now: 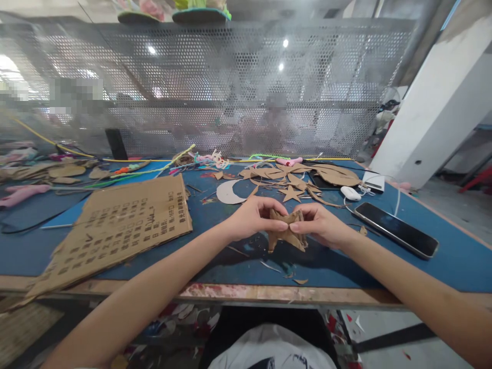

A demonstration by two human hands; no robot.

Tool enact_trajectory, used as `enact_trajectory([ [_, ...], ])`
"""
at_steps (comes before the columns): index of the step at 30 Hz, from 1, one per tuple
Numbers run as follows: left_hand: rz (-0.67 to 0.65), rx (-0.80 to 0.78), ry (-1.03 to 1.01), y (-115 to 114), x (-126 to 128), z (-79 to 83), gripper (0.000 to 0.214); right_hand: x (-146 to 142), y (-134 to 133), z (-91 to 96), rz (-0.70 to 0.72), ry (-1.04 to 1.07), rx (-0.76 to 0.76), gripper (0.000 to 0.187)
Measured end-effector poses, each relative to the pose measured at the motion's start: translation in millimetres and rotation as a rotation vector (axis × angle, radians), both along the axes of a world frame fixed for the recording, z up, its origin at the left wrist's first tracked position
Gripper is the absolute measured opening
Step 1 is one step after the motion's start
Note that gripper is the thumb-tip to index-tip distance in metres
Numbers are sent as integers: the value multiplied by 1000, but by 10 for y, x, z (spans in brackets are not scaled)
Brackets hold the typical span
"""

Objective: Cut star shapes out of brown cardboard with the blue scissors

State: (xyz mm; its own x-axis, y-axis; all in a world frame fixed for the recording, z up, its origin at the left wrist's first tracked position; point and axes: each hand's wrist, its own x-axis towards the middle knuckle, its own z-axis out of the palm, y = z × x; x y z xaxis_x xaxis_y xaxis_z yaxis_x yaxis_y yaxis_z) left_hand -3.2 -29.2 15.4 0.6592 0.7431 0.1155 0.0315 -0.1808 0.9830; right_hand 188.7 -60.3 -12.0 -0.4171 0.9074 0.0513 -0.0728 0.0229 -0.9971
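Observation:
A brown cardboard star (pixel 286 237) is held up over the near part of the blue table, pinched by both hands. My left hand (pixel 259 218) grips its left side, thumb in front and fingers behind. From the right, my right hand (pixel 317 223) pinches the other side the same way. The star's upper middle is partly covered by my thumbs, and its edges look layered and rough. Just beyond the hands lie a flat cardboard star (pixel 291 193) and a pale crescent-shaped piece (pixel 228 192).
A large printed cardboard sheet (pixel 126 218) lies at left, overhanging the front edge. On the right are a phone (pixel 395 229), a white earbud case (pixel 350 193) and cables. Cardboard cutouts (pixel 334 174) and a pink-handled glue gun (pixel 25 195) lie farther out. A perforated metal panel (pixel 230 92) stands behind.

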Motion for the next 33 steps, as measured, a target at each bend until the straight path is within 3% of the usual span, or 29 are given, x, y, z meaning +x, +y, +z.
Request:
enact_trajectory([
  [5,-15,-116,-64,-20,25,-39,26,-20,-13,-20,21,81,-85,39],
  [18,-17,-196,-147,58,-2,-146,37,-45,36,-102,33,216,-61,29],
  [23,52,-240,-290,33,-30,-62,42,-4,85,-52,-92,272,-9,31],
  [26,85,-256,-287,42,-34,-35,43,87,60,64,-338,38,320,25],
  [29,98,-271,-223,75,-46,-49,42,204,30,266,-837,-235,943,12],
  [31,56,-317,-171,100,-62,-66,42,255,73,417,-1169,-313,1269,9],
  [32,30,-342,-143,113,-72,-75,41,265,121,479,-1293,-365,1366,11],
  [33,10,-364,-118,129,-81,-84,41,264,182,521,-1299,-509,1376,17],
])
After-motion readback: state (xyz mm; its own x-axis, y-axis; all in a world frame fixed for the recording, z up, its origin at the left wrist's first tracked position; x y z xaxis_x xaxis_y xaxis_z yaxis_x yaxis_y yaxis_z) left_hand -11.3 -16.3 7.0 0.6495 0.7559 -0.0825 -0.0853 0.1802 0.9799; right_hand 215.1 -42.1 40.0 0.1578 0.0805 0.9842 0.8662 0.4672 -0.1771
